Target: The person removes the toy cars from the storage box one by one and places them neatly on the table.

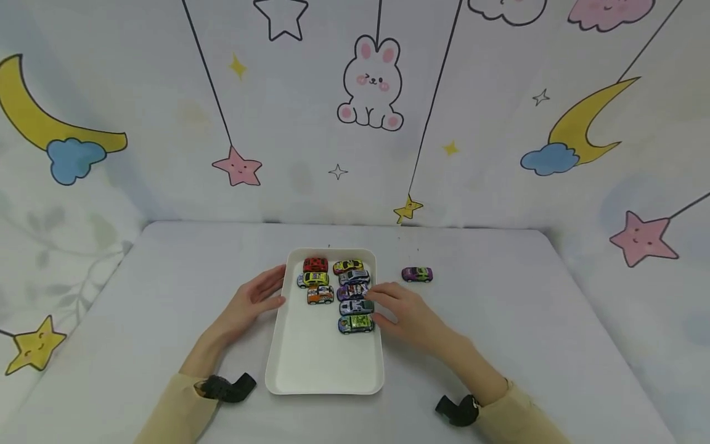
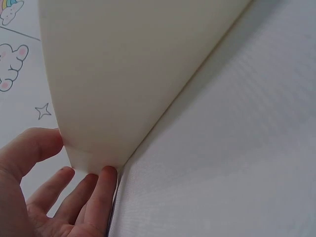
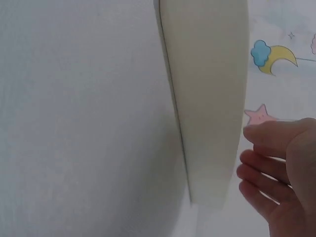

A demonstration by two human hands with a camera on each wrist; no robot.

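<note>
A white rectangular tray (image 1: pixel 324 367) holds several small toy cars in two columns. The left column has a red car (image 1: pixel 315 264), a yellow car (image 1: pixel 313 280) and an orange car (image 1: pixel 320 295); the right one ends in a green car (image 1: pixel 356 324). My left hand (image 1: pixel 256 298) touches the tray's left outer wall, and the left wrist view shows its fingertips (image 2: pixel 107 174) against that wall. At the right rim is my right hand (image 1: pixel 407 311), its fingertips by a purple-and-white car (image 1: pixel 352 291). Nothing shows between its loosely bent fingers (image 3: pixel 266 163).
A single purple-and-green toy car (image 1: pixel 417 274) lies on the white table (image 1: pixel 527 320), right of the tray. Behind the table hangs a backdrop printed with a bunny (image 1: pixel 373 86), moons and stars. Black wrist cameras (image 1: pixel 227 390) sit at both sleeves.
</note>
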